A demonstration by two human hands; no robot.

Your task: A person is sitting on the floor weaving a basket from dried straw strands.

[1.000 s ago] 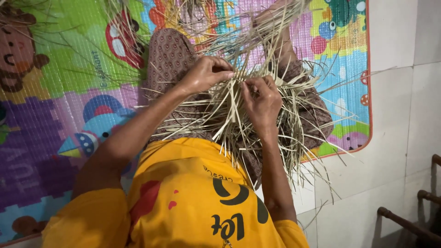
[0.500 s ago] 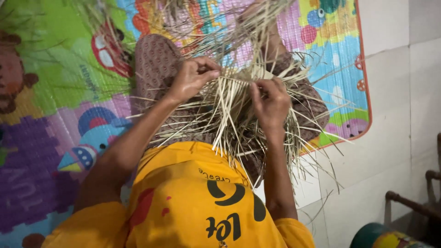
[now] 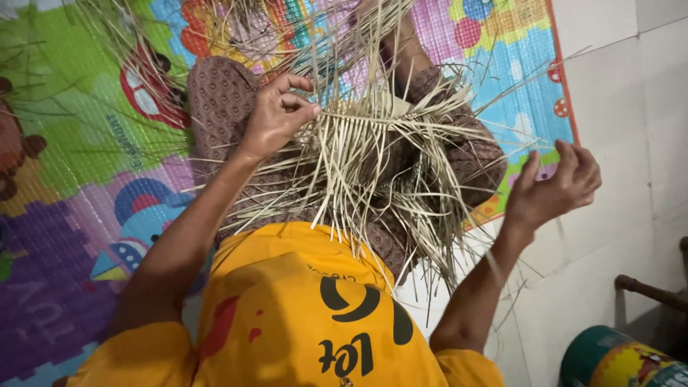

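While seated cross-legged, pinched the dried-leaf weaving (image 3: pixel 373 143) with the left hand (image 3: pixel 276 118): thumb and forefinger closed on the plaited band near the top of the piece, remaining fingers curled above it. Held the right hand (image 3: pixel 555 186) out to the right, well apart from the weaving, palm turned inward and fingers half curled; could not tell whether a single thin strip was caught between them. Rested the weaving across the lap, on the brown patterned trousers (image 3: pixel 222 93), with loose strip ends fanned out upward, sideways and down over the yellow shirt (image 3: pixel 287 308). Sat on a brightly coloured play mat (image 3: pixel 86 143), its orange edge just beside the pale tiled floor (image 3: pixel 631 107); had a round green and yellow tin (image 3: pixel 616 362) and a dark wooden rail (image 3: pixel 648 290) at lower right, both apart from the work.

Judged the main hazard to be slackening of the plaited band, secured at one point only by the left pinch, with no second hand on the piece. Judged a sharp pull to the right, if a strip was in fact held, likely to snap a brittle strand or drag neighbouring strands out of order. Judged the many free ends prone to tangling, crossing or being picked up in the wrong sequence. Judged thin stiff edges capable of cutting or pricking bare fingers. Judged a slide off the lap possible with the piece held so lightly.
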